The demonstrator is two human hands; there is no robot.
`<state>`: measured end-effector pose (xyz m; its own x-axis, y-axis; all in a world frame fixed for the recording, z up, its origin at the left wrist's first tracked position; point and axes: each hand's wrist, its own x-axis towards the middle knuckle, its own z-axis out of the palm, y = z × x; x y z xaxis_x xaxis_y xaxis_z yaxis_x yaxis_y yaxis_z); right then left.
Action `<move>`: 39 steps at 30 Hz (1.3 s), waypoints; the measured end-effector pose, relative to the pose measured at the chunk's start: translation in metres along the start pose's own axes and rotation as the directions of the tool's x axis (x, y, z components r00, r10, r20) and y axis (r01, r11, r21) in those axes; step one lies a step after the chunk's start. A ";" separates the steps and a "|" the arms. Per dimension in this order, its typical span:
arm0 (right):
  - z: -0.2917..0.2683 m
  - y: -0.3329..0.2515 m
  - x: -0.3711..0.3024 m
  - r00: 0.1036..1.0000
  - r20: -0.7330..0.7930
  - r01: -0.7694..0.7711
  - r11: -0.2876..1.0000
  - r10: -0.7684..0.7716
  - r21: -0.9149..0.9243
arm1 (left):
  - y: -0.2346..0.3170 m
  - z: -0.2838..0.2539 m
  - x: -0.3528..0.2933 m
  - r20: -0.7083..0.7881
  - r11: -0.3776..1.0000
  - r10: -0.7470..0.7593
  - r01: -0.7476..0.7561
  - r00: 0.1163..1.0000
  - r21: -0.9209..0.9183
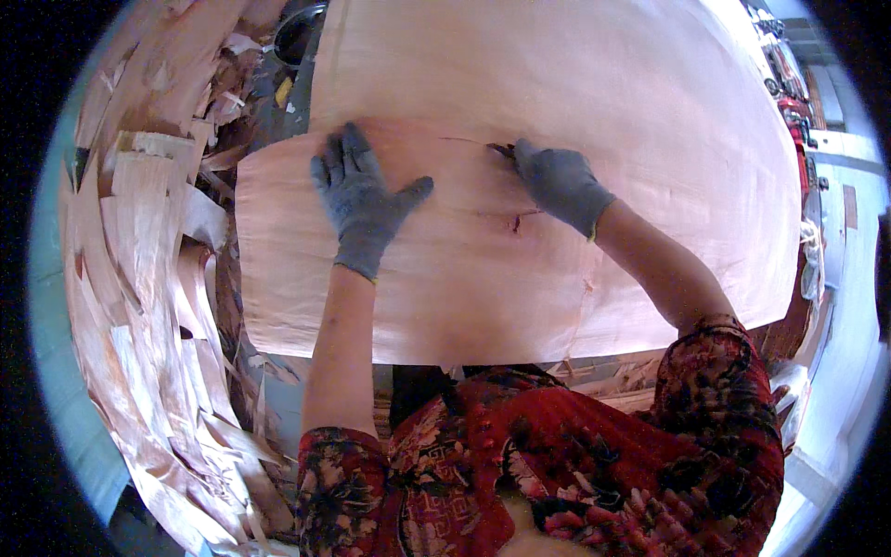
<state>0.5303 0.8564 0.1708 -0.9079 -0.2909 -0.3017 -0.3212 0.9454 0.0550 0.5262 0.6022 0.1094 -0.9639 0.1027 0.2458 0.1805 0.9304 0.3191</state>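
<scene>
A large thin sheet of pale wood veneer (pixel 445 306) lies before me, overlapping a second veneer sheet (pixel 557 65) on the far side. My left hand (pixel 359 200), in a grey glove, rests flat on the veneer near its far left edge, fingers spread and thumb pointing right. Farther right, my gloved right hand (pixel 561 181) is closed around a small dark-tipped tool (pixel 502 149), mostly hidden in the fist. Its tip touches the veneer beside a thin dark line running left. A dark split or knot (pixel 516 223) shows in the sheet below the right hand.
Long veneer scraps (pixel 148 278) are heaped along the left side. A dark round container (pixel 299 35) and a small yellow piece (pixel 284 90) sit past the sheet's far left corner. Red and dark equipment (pixel 796 116) stands beyond the right edge.
</scene>
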 end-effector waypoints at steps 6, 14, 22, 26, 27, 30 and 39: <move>0.008 0.004 -0.044 0.979 0.091 -0.186 0.981 0.180 0.057 | -0.004 0.006 -0.001 0.017 0.998 -0.005 0.004 1.000 0.059; 0.016 -0.001 -0.101 0.913 0.174 -0.394 0.908 0.368 0.145 | -0.003 0.002 -0.001 0.018 0.999 0.027 -0.028 0.999 0.036; 0.019 0.002 -0.136 0.891 0.192 -0.446 0.870 0.411 0.210 | -0.005 0.009 -0.003 0.048 0.998 0.007 -0.011 0.999 0.067; 0.018 0.022 -0.139 0.925 0.108 -0.379 0.892 0.363 0.245 | -0.006 0.011 0.000 0.045 0.999 -0.015 0.012 0.999 0.049; 0.018 0.033 -0.135 0.924 -0.147 -0.290 0.897 0.353 0.334 | -0.006 0.011 0.002 0.047 0.999 -0.043 0.043 0.998 0.011; -0.007 0.059 -0.111 0.863 -0.268 -0.303 0.864 0.428 0.402 | 0.018 -0.012 0.007 0.002 1.000 -0.010 0.010 1.000 0.020; 0.016 0.094 -0.069 0.913 -0.117 -0.316 0.858 0.391 0.406 | 0.054 -0.007 -0.020 0.079 0.815 0.471 -0.468 0.879 0.342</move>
<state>0.5675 0.9680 0.1813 -0.9860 0.0871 -0.1425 0.1202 0.9623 -0.2440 0.5563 0.6477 0.1277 -0.7772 0.5563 0.2941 0.5310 0.8306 -0.1679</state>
